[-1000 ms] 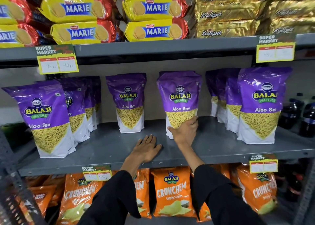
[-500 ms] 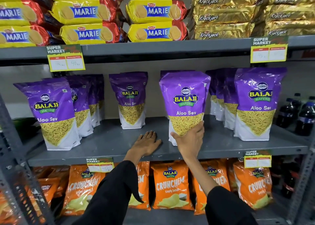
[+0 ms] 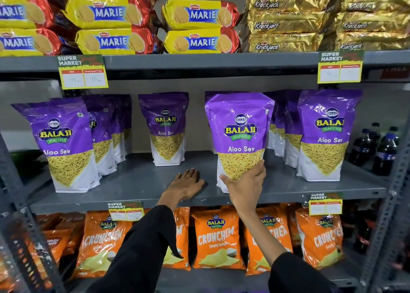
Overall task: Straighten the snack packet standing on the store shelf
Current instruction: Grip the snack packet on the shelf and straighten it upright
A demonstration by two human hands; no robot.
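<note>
The right hand (image 3: 245, 187) clasps the lower front of the purple Aloo Sev packet (image 3: 240, 137) near the grey shelf's (image 3: 137, 181) front edge, seemingly to square it. The left hand (image 3: 187, 181) lies flat, fingers spread, likely for support.

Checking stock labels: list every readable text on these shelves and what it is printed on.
"BALAJI WAFERS Aloo Sev": held purple plastic snack packet, right hand.
"MARIE": yellow-and-red biscuit packs.
"Krackjack": gold foil packs.
"BALAJI WAFERS CRUNCHEM Simply Salted": orange chip bags.
"SUPER MARKET", "40": yellow price tag.
Other tag prices: too blurred.
</note>
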